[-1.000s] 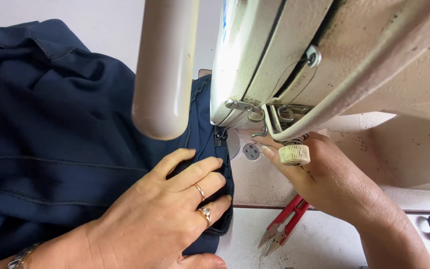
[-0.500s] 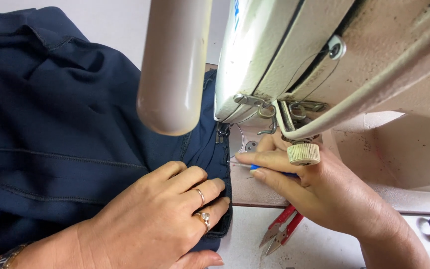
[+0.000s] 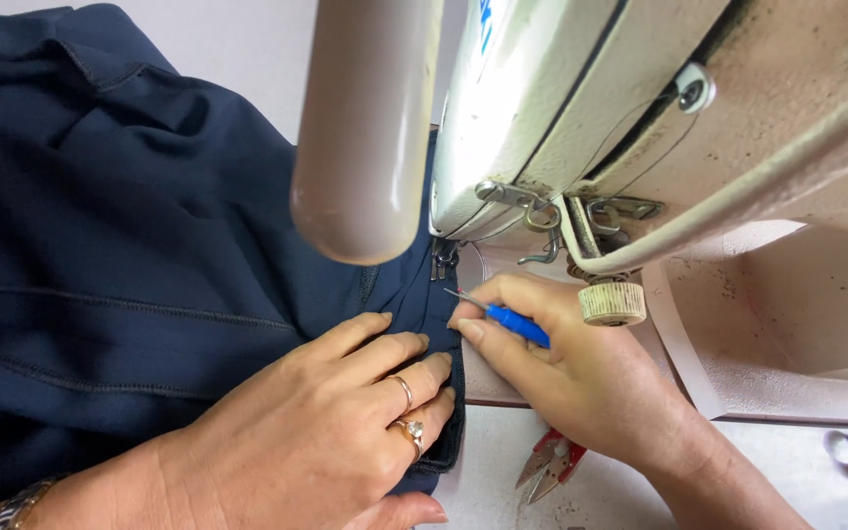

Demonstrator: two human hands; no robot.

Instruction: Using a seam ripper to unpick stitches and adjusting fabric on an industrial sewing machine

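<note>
Left hand: the left hand (image 3: 345,432) lies flat, palm down, fingers spread and pressed on the navy fabric (image 3: 130,255) near its right edge; two rings sit on one finger and a metal wristband (image 3: 17,503) shows at the wrist.
Right hand: the right hand (image 3: 581,378) pinches a small blue-handled tool (image 3: 514,323) between thumb and forefinger; the thin metal tip points left, touching or just short of the fabric edge, which cannot be told.
Thread snips: red-handled snips (image 3: 552,461) lie on the white table (image 3: 787,461), partly hidden beneath the right wrist.
Fabric: dark navy garment with stitched seams, spread over the left of the table and running under the machine head.
Sewing machine: the cream sewing machine (image 3: 640,128) overhangs the hands; its presser foot (image 3: 441,257) stands on the fabric just beyond the fingertips, and a ribbed cream knob (image 3: 611,302) sits above the right hand.
</note>
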